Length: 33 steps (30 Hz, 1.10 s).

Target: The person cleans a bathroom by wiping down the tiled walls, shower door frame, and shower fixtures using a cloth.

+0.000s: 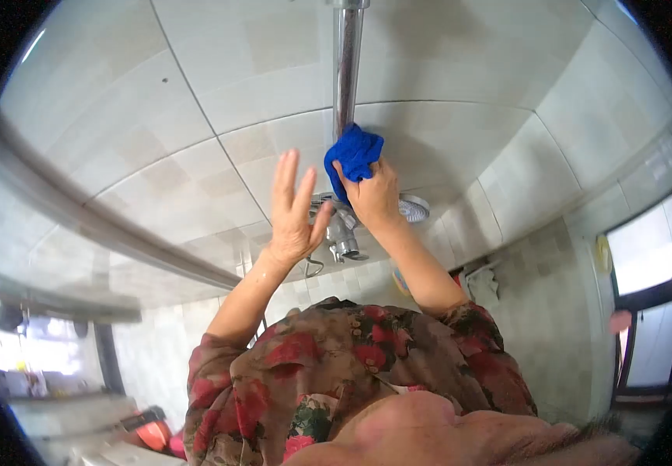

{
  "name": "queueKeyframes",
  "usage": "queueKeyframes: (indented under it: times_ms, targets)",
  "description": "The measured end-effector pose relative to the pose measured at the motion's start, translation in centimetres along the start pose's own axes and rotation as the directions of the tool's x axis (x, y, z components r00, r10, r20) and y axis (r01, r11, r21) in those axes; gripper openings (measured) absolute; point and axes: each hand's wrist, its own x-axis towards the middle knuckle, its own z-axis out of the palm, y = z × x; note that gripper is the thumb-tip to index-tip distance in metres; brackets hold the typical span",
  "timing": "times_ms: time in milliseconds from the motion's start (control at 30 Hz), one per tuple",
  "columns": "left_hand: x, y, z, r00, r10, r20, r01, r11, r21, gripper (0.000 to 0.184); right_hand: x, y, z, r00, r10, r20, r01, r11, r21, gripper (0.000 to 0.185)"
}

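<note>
A bunched blue cloth is wrapped against the lower part of the upright chrome shower pipe. My right hand grips the cloth and presses it to the pipe. To the left, my left hand is raised with its fingers spread, holding nothing. Just below the cloth is the chrome shower mixer, partly hidden by my right hand and the cloth. Behind my right wrist a round hand-shower head shows in part.
Pale tiled wall rises behind the pipe. A curved rail crosses on the left. A greyish cloth lies lower right, near a dark-framed window. An orange-red object sits at lower left.
</note>
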Motion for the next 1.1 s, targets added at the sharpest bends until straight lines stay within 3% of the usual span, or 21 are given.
queueKeyframes:
  times_ms: [133, 200, 333, 367, 400, 467, 533, 600, 700, 767, 800, 867, 933, 1000, 1033, 1067, 1100]
  targets:
    - [1.9, 3.1, 0.9, 0.996, -0.087, -0.005, 0.086, 0.992, -0.095, 0.066, 1.2, -0.3, -1.6, 0.997, -0.028, 0.076, 0.021, 0.995, 0.093, 0.037]
    - [4.8, 4.0, 0.9, 0.993, -0.113, -0.03, 0.109, 0.988, -0.11, 0.065, 5.3, -1.7, -2.5, 0.983, -0.147, -0.114, 0.164, 0.973, 0.162, 0.038]
    - [10.9, 3.9, 1.1, 0.965, -0.139, -0.224, 0.087, 0.97, -0.227, 0.058, 14.4, -6.6, -4.1, 0.933, -0.256, -0.254, 0.269, 0.963, 0.018, 0.045]
    - [11.8, 3.8, 1.2, 0.943, -0.125, -0.308, 0.045, 0.966, -0.255, 0.056, 13.8, -7.4, -4.6, 0.972, -0.154, -0.175, 0.147, 0.988, -0.055, 0.039]
    - [12.1, 3.9, 1.3, 0.94, -0.121, -0.32, 0.036, 0.965, -0.26, 0.056, 13.1, -7.0, -4.4, 0.97, -0.167, -0.177, 0.158, 0.985, -0.065, 0.039]
    - [12.1, 3.7, 1.8, 0.959, -0.093, -0.267, 0.042, 0.981, -0.19, 0.055, 10.3, -4.1, -2.5, 0.996, -0.068, -0.064, 0.062, 0.994, -0.089, 0.03]
    - [8.7, 4.0, 3.7, 0.942, -0.224, -0.249, 0.171, 0.961, -0.219, 0.055, 7.1, -2.4, -1.3, 0.998, 0.054, 0.007, -0.054, 0.998, -0.014, 0.026]
    - [4.9, 4.1, 4.2, 0.955, -0.223, -0.196, 0.178, 0.958, -0.225, 0.058, 3.4, 1.2, 0.3, 0.992, -0.093, 0.09, 0.1, 0.993, -0.069, 0.027]
    - [0.7, 4.2, 4.8, 0.948, -0.299, -0.106, 0.278, 0.944, -0.175, 0.06, -0.4, 1.7, 0.1, 0.984, -0.035, 0.175, 0.048, 0.996, -0.074, 0.025]
    - [-0.9, 3.8, 4.7, 0.911, -0.412, -0.021, 0.373, 0.845, -0.383, 0.064, -1.1, 0.7, -1.1, 0.969, 0.007, 0.249, 0.02, 0.994, -0.105, 0.025]
    - [-0.6, 4.0, 4.0, 0.907, -0.421, -0.032, 0.38, 0.846, -0.375, 0.064, -1.1, -0.2, -1.8, 0.951, 0.051, 0.304, -0.008, 0.99, -0.142, 0.025]
    - [1.3, 4.7, 1.6, 0.852, -0.522, 0.028, 0.447, 0.699, -0.558, 0.071, -0.7, -3.6, -3.8, 0.936, 0.073, 0.345, 0.0, 0.978, -0.208, 0.028]
    - [2.1, 4.6, -0.6, 0.87, -0.492, 0.024, 0.436, 0.746, -0.503, 0.075, -0.2, -6.4, -5.1, 0.955, 0.051, 0.293, -0.003, 0.987, -0.16, 0.032]
    - [2.7, 3.9, -1.7, 0.922, -0.318, -0.222, 0.213, 0.893, -0.396, 0.074, 0.8, -9.0, -4.7, 0.969, 0.033, 0.245, 0.001, 0.99, -0.138, 0.03]
    - [3.5, 3.7, -2.5, 0.906, -0.273, -0.323, 0.145, 0.918, -0.368, 0.068, 1.6, -9.9, -4.2, 0.979, -0.072, 0.189, 0.093, 0.99, -0.106, 0.028]
    - [4.0, 2.8, -3.1, 0.907, -0.27, -0.323, 0.143, 0.919, -0.368, 0.068, 2.4, -10.5, -3.6, 0.976, -0.175, 0.128, 0.186, 0.979, -0.08, 0.028]
    - [4.5, 1.5, -3.8, 0.909, -0.068, -0.412, 0.013, 0.991, -0.135, 0.064, 3.2, -11.1, -3.0, 0.967, -0.242, 0.086, 0.252, 0.956, -0.147, 0.032]
